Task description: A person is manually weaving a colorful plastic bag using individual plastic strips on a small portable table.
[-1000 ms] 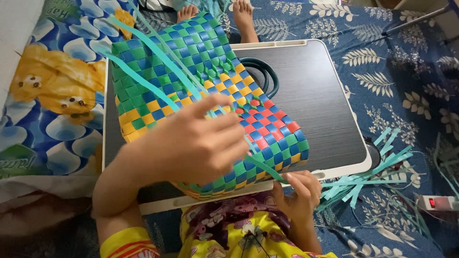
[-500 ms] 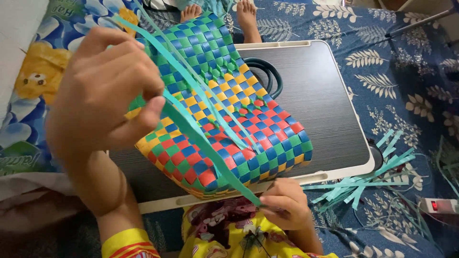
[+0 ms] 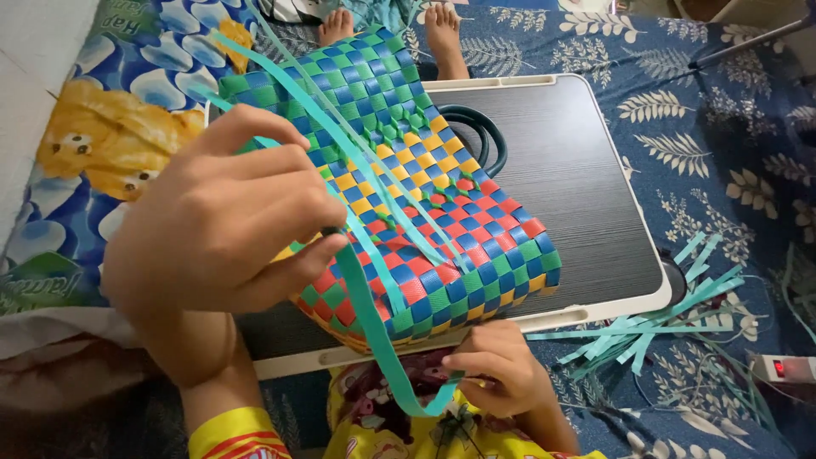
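The woven basket (image 3: 408,195) lies on the lap table (image 3: 586,170), stretching away from both hands. A teal strip (image 3: 374,314) runs from the left hand (image 3: 221,229), pinched shut on it above, down to the right hand (image 3: 493,374), closed on its looped lower end.

Dark lap desk (image 3: 586,170), white-rimmed, on a blue leaf-print bedsheet (image 3: 722,110). Loose teal strip offcuts (image 3: 663,327) right; white power strip (image 3: 782,368) far right. Cartoon-print pillow (image 3: 93,144) left.
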